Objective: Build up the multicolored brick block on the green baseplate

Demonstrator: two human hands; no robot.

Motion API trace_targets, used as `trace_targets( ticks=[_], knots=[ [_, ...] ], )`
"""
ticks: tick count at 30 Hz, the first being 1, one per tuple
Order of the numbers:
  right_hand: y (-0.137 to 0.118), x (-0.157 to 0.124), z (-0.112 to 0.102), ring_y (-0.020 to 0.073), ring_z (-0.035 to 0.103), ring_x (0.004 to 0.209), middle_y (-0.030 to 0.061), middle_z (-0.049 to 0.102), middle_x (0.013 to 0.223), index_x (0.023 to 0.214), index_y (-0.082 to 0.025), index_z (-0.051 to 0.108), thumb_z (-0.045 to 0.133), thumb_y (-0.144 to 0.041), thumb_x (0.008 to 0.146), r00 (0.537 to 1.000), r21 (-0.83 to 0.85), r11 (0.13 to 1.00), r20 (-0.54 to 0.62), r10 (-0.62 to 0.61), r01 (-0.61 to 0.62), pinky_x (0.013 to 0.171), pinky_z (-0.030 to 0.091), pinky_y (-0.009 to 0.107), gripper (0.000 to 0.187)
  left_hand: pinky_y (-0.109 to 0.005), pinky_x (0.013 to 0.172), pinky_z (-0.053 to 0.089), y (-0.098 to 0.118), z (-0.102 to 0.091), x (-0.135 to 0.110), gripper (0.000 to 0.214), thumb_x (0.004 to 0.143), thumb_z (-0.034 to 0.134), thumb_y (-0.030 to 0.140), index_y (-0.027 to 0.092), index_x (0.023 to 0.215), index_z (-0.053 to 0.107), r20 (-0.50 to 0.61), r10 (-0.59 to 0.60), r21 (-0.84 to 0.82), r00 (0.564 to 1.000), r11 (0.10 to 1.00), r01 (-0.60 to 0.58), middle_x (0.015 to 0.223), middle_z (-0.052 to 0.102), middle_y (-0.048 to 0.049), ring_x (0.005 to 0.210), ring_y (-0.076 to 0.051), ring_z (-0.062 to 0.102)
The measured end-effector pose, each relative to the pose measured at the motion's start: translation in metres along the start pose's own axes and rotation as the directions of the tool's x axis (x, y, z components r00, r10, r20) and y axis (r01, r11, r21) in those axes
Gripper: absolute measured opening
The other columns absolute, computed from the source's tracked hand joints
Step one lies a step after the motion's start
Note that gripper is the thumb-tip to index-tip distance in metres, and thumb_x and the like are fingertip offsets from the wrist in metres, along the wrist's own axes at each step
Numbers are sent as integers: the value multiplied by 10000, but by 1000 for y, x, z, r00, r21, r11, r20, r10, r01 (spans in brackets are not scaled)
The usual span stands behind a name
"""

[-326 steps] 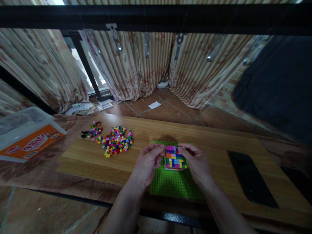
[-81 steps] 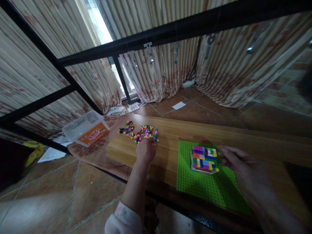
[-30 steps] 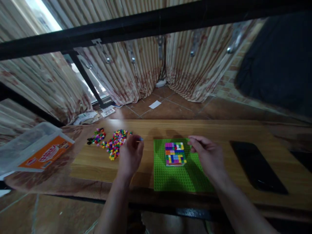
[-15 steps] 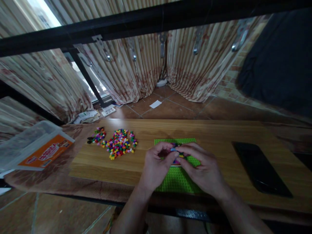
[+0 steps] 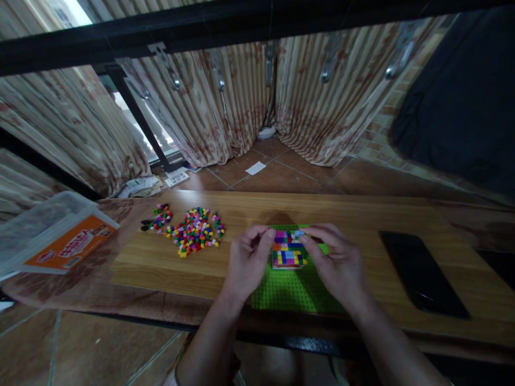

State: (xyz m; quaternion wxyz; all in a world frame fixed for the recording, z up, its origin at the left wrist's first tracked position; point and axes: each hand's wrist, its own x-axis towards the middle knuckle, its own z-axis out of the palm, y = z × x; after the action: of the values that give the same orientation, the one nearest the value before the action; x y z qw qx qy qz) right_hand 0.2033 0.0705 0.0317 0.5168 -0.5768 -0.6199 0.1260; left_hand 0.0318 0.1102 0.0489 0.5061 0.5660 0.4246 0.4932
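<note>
A low block of multicoloured building bricks point(image 5: 288, 258) stands on a green studded baseplate point(image 5: 289, 295). My right hand point(image 5: 338, 264) has thumb and index finger closed around a small light blue brick point(image 5: 299, 234) at the block's far right corner. Whether that brick is pressed onto the block or held just above it, I cannot tell. On the block's left side is my left hand point(image 5: 249, 265), its thumb and index fingertip pinched together by the far left corner. What lies between those fingertips, if anything, is hidden.
Loose coloured bricks point(image 5: 196, 230) form a pile on the wooden board point(image 5: 169, 273), with a smaller cluster point(image 5: 160, 217) to its left. A clear plastic tub point(image 5: 68, 236) with an orange label stands far left. A dark flat tablet-like object point(image 5: 422, 273) lies right.
My hands have moved apart from the middle of the block, uncovering its top. The light blue brick, earlier between both hands, is now at my right fingertips. The view has shifted slightly.
</note>
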Motion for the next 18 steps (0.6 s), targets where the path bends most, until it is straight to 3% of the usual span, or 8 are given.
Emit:
trace_targets(
  ticks=[3,5,9,18],
  knots=[
    [7,2,-2,170,641,964,27,671,1019,968,-272,736,599,-357,917,999,-36,999,22,40,-39,866,510,342,169,-197,554,380,-5,-8,7,207,834,635,332,162,716,636,-132,11,46,991,999,-5,618,556,33,568,-84,459],
    [8,3,-3,178,632,981,33,661,1037,966,-274,742,587,-376,922,997,-64,997,62,40,-36,882,502,356,191,-199,556,376,-9,-11,9,187,827,627,310,161,714,637,-154,-12,70,988,997,23,627,563,30,576,-87,464],
    [10,1,-3,192,620,1022,35,648,1076,961,-293,756,592,-407,913,991,-92,995,123,56,-45,913,489,375,205,-205,586,397,-14,-12,8,151,821,605,269,157,736,662,-90,-78,115,993,989,88,645,590,22,600,-97,501],
    [20,2,-3,198,625,1051,24,638,1128,904,-307,766,665,-405,851,989,-27,995,105,100,-98,942,494,394,151,-214,650,440,-20,-12,8,132,820,603,233,159,769,700,-9,-84,165,996,983,85,724,668,-1,684,-121,578]
  ],
)
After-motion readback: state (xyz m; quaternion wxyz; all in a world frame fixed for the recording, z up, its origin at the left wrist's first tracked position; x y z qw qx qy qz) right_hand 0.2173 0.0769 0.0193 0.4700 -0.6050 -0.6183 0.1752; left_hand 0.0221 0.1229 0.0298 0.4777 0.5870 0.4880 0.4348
